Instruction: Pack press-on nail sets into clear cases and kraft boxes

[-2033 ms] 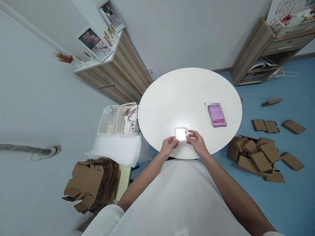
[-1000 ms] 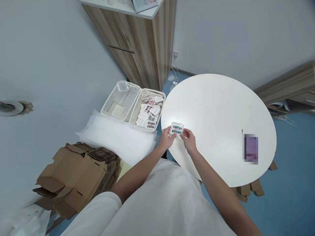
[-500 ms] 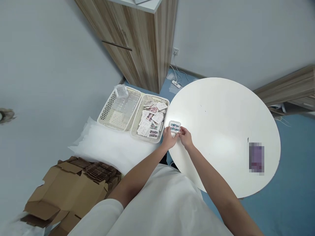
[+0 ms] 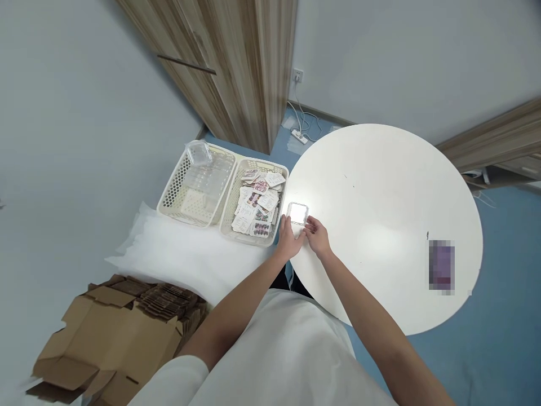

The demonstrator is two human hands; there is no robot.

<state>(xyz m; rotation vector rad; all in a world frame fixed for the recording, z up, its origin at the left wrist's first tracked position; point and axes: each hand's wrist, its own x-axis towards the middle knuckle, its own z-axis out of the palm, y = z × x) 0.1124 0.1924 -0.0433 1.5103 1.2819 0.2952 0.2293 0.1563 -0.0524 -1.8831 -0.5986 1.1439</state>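
A small clear plastic case [image 4: 298,213] with a plain white face showing is held over the left edge of the round white table [image 4: 380,186]. My left hand [image 4: 288,239] grips its lower left side, and my right hand [image 4: 316,235] has its fingers closed at the lower right corner. Left of my hands, a white basket [image 4: 225,223] holds a pile of printed cards [image 4: 260,200], some with rows of coloured oval pieces. Beside it, another basket [image 4: 165,204] contains clear plastic cases [image 4: 198,153].
White sheeting [image 4: 186,248] lies in front of the baskets. Flattened brown cardboard boxes [image 4: 110,332] are stacked at the lower left. A blurred purple item [image 4: 442,266] rests on the table's right side. A wooden cabinet [image 4: 236,67] stands behind the baskets; a power strip [image 4: 299,137] is on the floor.
The case in my hands showed rows of coloured pieces before and now shows a bright white face. The view has shifted slightly.
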